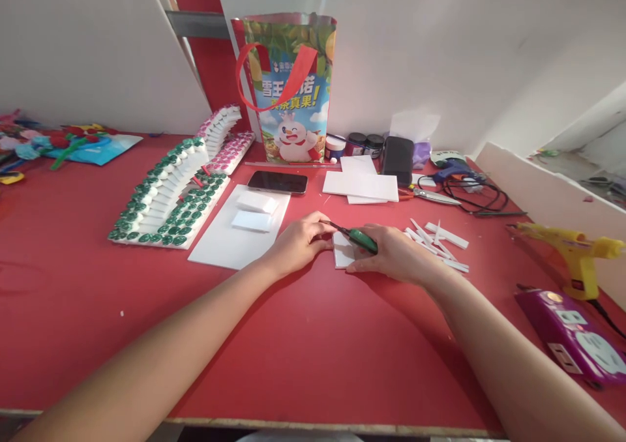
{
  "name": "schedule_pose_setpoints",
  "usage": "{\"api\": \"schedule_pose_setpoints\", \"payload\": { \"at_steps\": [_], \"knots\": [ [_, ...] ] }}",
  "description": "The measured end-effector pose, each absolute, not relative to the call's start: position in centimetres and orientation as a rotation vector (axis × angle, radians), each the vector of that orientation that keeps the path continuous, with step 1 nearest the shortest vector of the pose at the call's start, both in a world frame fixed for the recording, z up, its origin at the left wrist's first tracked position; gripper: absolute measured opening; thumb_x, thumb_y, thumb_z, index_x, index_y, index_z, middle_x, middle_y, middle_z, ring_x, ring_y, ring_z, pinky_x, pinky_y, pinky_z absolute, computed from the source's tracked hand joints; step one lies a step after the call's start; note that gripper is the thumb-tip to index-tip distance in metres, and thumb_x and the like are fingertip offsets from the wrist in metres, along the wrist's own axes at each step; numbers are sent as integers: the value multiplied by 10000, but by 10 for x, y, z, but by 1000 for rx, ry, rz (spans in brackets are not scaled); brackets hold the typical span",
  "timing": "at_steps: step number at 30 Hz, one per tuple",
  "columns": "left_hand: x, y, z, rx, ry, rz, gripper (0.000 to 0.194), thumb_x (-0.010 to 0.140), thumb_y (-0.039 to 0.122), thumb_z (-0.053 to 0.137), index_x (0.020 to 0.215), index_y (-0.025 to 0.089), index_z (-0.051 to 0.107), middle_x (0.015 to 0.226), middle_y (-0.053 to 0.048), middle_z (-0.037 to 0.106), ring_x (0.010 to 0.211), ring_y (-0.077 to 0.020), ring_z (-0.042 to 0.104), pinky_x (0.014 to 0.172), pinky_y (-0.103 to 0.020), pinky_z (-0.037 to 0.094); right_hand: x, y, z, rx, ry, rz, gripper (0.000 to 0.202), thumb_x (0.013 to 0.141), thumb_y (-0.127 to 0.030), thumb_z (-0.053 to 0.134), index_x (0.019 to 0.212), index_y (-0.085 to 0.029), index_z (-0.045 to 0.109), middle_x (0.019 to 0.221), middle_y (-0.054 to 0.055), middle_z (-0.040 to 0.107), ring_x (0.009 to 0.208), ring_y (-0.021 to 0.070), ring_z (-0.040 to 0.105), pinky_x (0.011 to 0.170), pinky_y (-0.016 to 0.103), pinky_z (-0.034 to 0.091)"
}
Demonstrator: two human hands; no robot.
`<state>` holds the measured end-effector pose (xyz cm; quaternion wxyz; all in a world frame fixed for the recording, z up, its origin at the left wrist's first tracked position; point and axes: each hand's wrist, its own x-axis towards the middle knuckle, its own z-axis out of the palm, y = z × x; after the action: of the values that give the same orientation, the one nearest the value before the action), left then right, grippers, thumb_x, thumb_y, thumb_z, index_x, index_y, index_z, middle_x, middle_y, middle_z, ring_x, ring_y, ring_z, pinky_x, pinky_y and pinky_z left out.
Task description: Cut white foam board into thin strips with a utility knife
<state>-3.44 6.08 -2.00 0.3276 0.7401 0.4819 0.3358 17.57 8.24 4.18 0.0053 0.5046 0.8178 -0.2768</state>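
A small white board piece lies on the red table between my hands. My right hand is closed around a green-handled tool, whose thin dark tip points left over the top of the piece. The fingers of my left hand are pinched at that tip and the upper left edge of the piece; what exactly they hold is too small to tell. Left of my left hand, two small white blocks rest on a larger white sheet. White strips lie scattered beyond my right hand.
A green-and-white curved model stands at the left. Behind are a phone, a printed bag, white boards and scissors. A yellow glue gun and a purple power strip sit at the right.
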Motion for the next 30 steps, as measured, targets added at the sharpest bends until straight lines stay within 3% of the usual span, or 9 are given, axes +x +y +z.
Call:
{"api": "schedule_pose_setpoints", "payload": {
  "at_steps": [5, 13, 24, 30],
  "knots": [
    [-35, 62, -22, 1895, 1260, 890, 158, 883, 310, 615, 967, 226, 718, 1077, -32, 633, 826, -155, 618, 794, -286, 494, 175, 80, 43, 1573, 2572, -829, 279, 715, -441, 725, 845, -228, 600, 779, -5, 635, 674, 171, 580, 576, 246, 334],
    [-35, 64, -24, 1858, 1258, 923, 172, 881, 204, 540, 920, 193, 707, 1105, -59, 617, 879, -168, 639, 842, -322, 543, 173, 80, 46, 1581, 2531, -824, 298, 713, -456, 721, 804, -223, 558, 774, 1, 628, 669, 175, 568, 584, 253, 338],
    [-30, 70, -26, 1751, 1281, 988, 125, 829, 139, 595, 740, 168, 678, 1040, -40, 622, 827, -146, 665, 801, -301, 571, 172, 81, 44, 1633, 2494, -876, 346, 696, -439, 745, 749, -226, 477, 751, -24, 593, 641, 149, 520, 560, 261, 322],
    [-29, 71, -30, 1700, 1252, 1010, 141, 833, 133, 597, 786, 163, 726, 1044, -36, 604, 760, -120, 674, 777, -296, 605, 173, 82, 42, 1641, 2499, -883, 362, 687, -454, 748, 761, -226, 477, 759, -18, 607, 656, 156, 530, 575, 261, 331]
  ]
}}
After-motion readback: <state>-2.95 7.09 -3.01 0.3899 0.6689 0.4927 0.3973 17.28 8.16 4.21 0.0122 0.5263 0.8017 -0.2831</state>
